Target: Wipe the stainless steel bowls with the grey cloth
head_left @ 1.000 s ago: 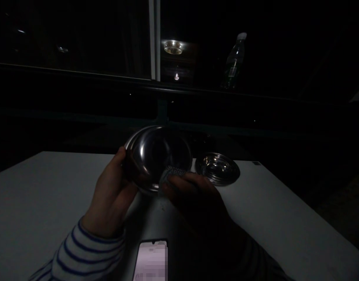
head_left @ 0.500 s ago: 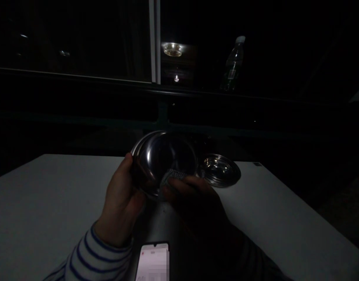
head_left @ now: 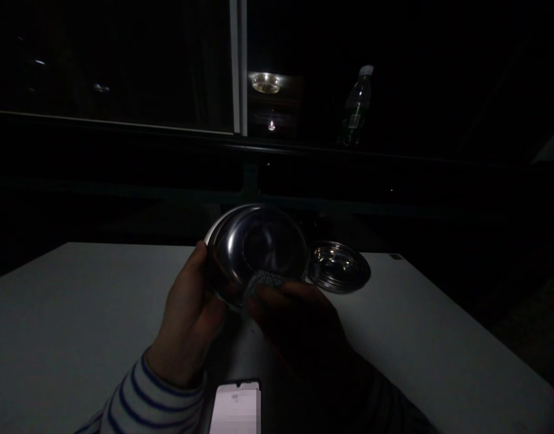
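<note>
A shiny metal bowl (head_left: 267,238) is tilted up above the table, its rounded underside facing me. My left hand (head_left: 188,313) grips its left rim, thumb along the edge. Pressed against the lower part of the bowl is a checked cloth (head_left: 264,278), bunched in the closed fingers of my right hand (head_left: 299,319). Deep shadow covers most of that hand. Just to the right, a stack of similar metal bowls (head_left: 342,268) sits on the table, open side up.
The white table (head_left: 87,313) has a lit phone (head_left: 235,407) near its front edge. Behind it, a clear bottle with a white cap (head_left: 358,102) stands upright by the dark window. A pale window frame (head_left: 239,66) rises at the back.
The cloth and my right hand have shifted very slightly on the bowl. The whole view has moved a little, so things appear somewhat lower.
</note>
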The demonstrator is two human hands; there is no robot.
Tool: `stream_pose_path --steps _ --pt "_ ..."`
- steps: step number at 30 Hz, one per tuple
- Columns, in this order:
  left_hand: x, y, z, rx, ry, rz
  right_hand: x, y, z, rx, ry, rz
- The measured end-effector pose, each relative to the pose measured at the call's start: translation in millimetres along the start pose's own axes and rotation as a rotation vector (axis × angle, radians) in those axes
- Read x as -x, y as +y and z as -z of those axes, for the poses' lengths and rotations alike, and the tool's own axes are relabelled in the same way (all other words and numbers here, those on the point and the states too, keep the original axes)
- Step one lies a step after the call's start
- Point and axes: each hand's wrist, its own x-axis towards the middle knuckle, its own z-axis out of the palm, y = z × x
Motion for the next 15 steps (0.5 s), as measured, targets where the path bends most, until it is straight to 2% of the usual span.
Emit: stream_pose_path --steps 4,7,10,15 --pt "-0.2 1.5 -2.6 0.074 0.111 -0.023 -0.8 9.8 4.0 0.006 -0.032 -0.027" --pt "-0.2 -1.1 -2.3 0.095 0.077 -0.009 -3.2 9.9 6.3 0.009 -0.042 -0.052" --pt "0.4 -4.7 -1.8 0.074 0.053 0.02 -3.5 4.5 4.9 0.007 -0.019 -0.012" --pt "-0.7 -0.1 -1.4 0.104 0.072 -0.031 0.2 9.6 4.9 0.013 -0.009 -0.012"
